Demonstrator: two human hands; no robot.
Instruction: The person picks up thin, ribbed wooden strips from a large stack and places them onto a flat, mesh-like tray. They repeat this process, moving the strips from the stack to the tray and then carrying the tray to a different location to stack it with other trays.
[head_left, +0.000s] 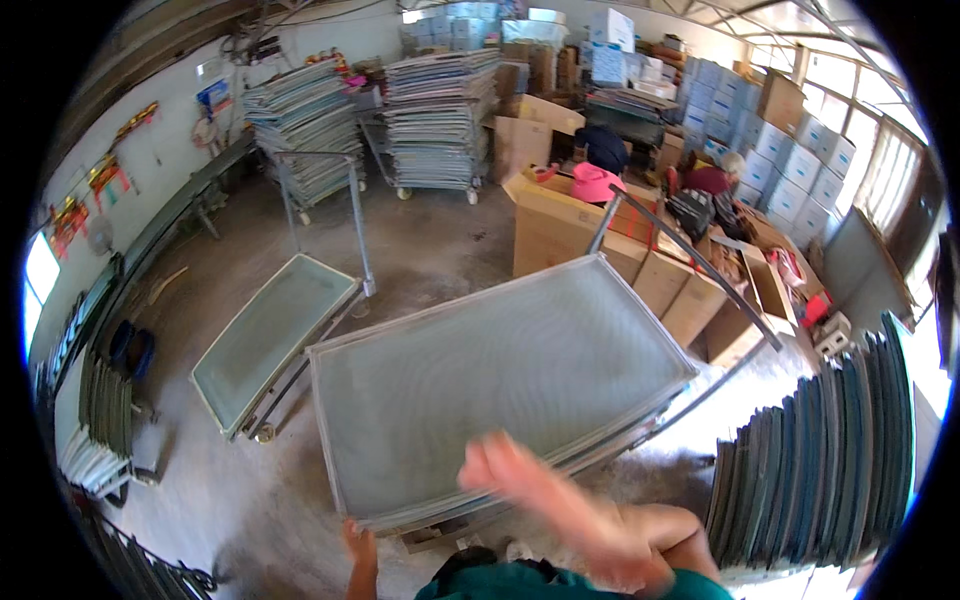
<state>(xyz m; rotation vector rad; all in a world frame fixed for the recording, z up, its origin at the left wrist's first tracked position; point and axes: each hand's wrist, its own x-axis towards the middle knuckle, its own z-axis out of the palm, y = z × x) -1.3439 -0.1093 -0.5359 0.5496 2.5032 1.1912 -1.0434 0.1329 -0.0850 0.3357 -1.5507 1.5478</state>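
Note:
A large rectangular mesh screen frame (480, 375) lies flat before me, on top of a short stack on a metal cart with a push handle (697, 262). At its near left corner, my left hand (361, 541) grips the rim. My right hand (499, 465) is raised over the near edge and badly blurred by motion. Its fingers look drawn together, but whether they hold anything cannot be made out. To the left stands a second, narrower cart bearing another mesh frame (274, 337), with its upright handle (356, 217) at the far end.
Tall stacks of mesh frames (300, 127) (439, 124) stand on wheeled carts at the back. Frames also stand on edge at right (810, 457). Beyond my cart are open cardboard boxes (555, 225), with two people (600, 146) (712, 180) bent among them. White-blue cartons (795, 165) line the right wall.

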